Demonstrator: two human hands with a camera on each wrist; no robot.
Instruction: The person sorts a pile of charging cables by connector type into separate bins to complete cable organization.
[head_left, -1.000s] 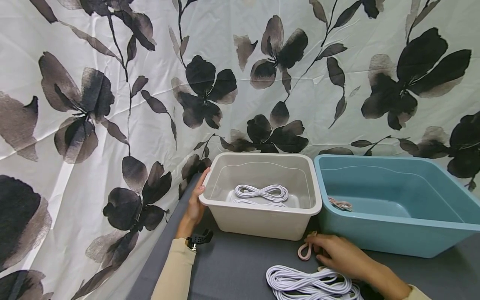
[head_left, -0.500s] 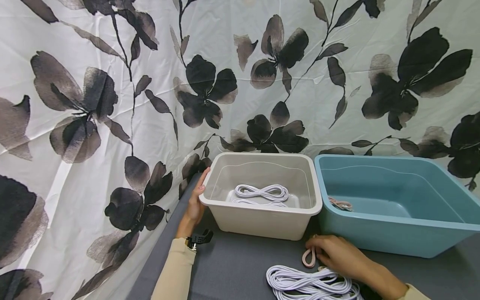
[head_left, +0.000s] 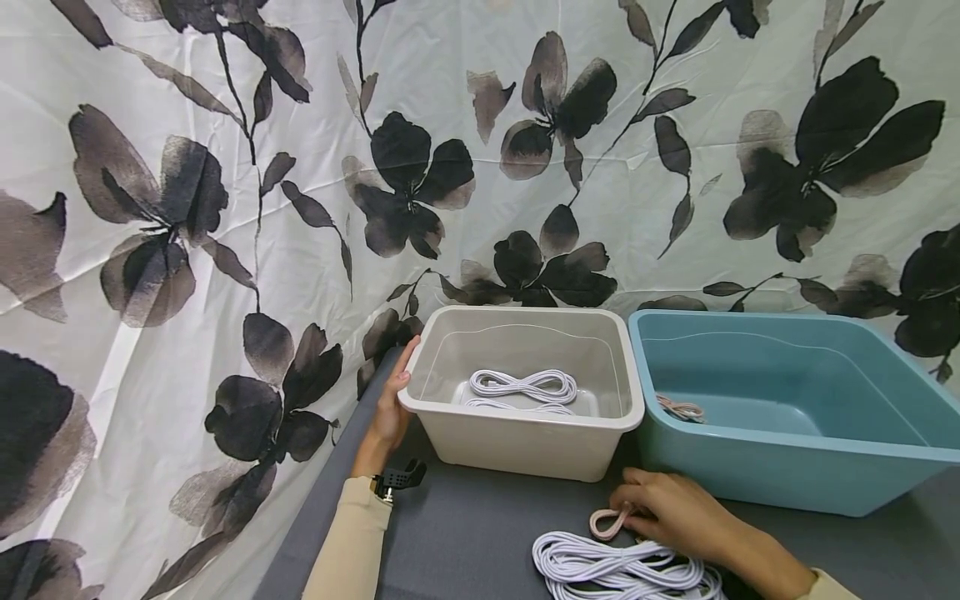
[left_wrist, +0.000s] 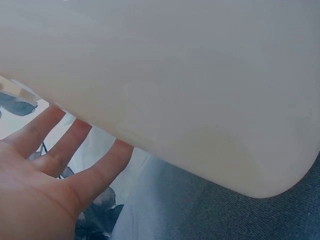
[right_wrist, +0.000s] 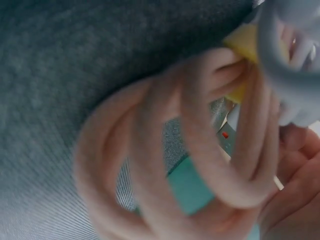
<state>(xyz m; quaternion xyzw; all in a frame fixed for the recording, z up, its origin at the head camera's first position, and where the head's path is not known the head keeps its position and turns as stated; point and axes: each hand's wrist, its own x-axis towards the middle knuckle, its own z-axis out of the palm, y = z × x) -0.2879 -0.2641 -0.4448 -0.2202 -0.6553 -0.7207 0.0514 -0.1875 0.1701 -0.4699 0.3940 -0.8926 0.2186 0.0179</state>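
My left hand (head_left: pixel 388 414) lies along the left side of the cream bin (head_left: pixel 517 442), fingers straight. In the left wrist view its fingers (left_wrist: pixel 100 167) reach to the edge of the bin wall (left_wrist: pixel 190 100); the fingertips are hidden. My right hand (head_left: pixel 671 510) pinches a pink cable (head_left: pixel 606 527) in front of the bins, its loop sticking out to the left. Large in the right wrist view are pink cable loops (right_wrist: pixel 150 150) with a yellow tie (right_wrist: pixel 242 45), my right hand (right_wrist: pixel 297 192) at the edge. A white cable bundle (head_left: pixel 600 560) lies just below that hand.
White cables (head_left: pixel 525 385) lie inside the cream bin. Against its right side stands a blue bin (head_left: pixel 787 467), with a small pink cable (head_left: pixel 681 408) in its left corner. Both stand on a grey surface (head_left: pixel 465 533), before a floral curtain (head_left: pixel 300 125).
The pink loop shifted slightly right, then back left and up, turning more sideways in the right fingers. The left hand, both bins and the white cables have stayed in place.
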